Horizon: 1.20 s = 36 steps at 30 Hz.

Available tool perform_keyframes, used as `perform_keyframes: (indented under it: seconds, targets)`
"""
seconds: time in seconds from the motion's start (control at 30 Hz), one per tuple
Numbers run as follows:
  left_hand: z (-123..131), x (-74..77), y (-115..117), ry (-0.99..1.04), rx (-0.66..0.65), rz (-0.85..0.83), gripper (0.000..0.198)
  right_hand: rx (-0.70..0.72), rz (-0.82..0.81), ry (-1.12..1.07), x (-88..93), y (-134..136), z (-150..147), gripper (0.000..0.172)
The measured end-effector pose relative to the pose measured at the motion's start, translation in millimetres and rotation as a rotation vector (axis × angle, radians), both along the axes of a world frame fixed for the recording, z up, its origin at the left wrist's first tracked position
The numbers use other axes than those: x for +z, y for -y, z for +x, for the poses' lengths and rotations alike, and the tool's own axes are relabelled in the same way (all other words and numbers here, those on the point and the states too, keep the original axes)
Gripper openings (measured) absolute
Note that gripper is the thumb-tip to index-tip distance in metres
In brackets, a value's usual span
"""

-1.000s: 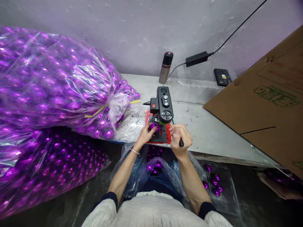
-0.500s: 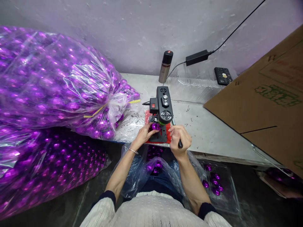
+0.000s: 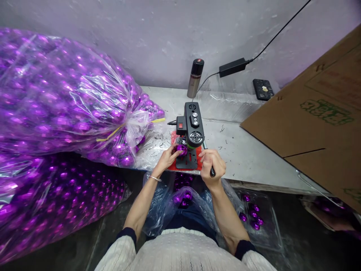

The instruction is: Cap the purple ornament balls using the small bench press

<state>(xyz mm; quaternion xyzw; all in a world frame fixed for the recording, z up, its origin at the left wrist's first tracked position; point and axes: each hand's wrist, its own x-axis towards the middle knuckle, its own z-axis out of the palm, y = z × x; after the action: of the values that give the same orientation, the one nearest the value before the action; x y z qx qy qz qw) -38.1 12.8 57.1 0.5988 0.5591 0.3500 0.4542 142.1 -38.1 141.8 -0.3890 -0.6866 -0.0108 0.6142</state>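
Observation:
A small black bench machine point(image 3: 192, 126) stands on a red mat point(image 3: 200, 155) at the table's front edge. My left hand point(image 3: 168, 156) is closed around a shiny purple ball point(image 3: 182, 149), holding it on the machine's base under the head. My right hand point(image 3: 213, 165) is wrapped round the machine's black lever handle point(image 3: 211, 172) on the right side. An open clear plastic bag point(image 3: 183, 197) with a few purple balls lies in my lap below the hands.
Two big clear bags of purple balls point(image 3: 64, 101) fill the left side. A clear tray with purple balls point(image 3: 251, 218) lies at lower right. A cardboard sheet point(image 3: 318, 113) leans at right. A spray can point(image 3: 195, 77), power adapter point(image 3: 232, 67) and a black device point(image 3: 263, 89) sit at the back.
Both hands keep their grips; the view has shifted slightly left and up. The right hand with the lever sits a little lower.

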Motion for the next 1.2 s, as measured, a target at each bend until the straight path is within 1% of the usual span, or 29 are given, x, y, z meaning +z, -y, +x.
perform_keyframes:
  seconds: [0.17,0.37,0.53,0.6,0.7,0.8,0.87,0.97,1.03,1.2]
  targets:
    - [6.2,5.0,0.9,-0.061,-0.022,0.018,0.044,-0.002,-0.001,0.007,2.8,0.2,-0.3,0.026]
    - [10.3,3.1,7.9,-0.124,-0.038,0.12,0.057,0.001,0.002,0.024,3.9,0.8,-0.3,0.026]
    - [15.8,1.5,6.7,-0.216,-0.104,0.258,0.052,0.009,0.0,0.028,1.5,0.6,1.0,0.025]
    - [20.2,-4.0,4.4,-0.23,-0.111,0.314,0.052,0.01,0.0,0.029,1.2,0.6,1.5,0.025]
    - [26.5,-18.6,2.2,-0.204,-0.077,0.383,0.056,0.019,0.003,0.033,1.8,0.7,1.7,0.025]
    - [29.6,-33.9,2.8,-0.174,-0.039,0.408,0.061,0.02,0.001,0.028,2.4,0.7,1.5,0.025]
    - [29.8,-40.9,3.9,-0.165,-0.018,0.407,0.065,0.015,0.001,0.026,2.3,0.7,1.4,0.025]
    - [29.1,-46.1,4.9,-0.147,0.013,0.403,0.063,0.01,0.006,0.026,-0.5,0.9,1.5,0.024]
    - [28.8,-47.3,4.9,-0.141,0.025,0.41,0.06,0.011,0.01,0.026,-5.5,1.2,1.7,0.024]
    - [29.1,-48.6,4.5,-0.121,0.022,0.441,0.058,0.024,0.04,0.029,-26.9,1.4,1.5,0.023]
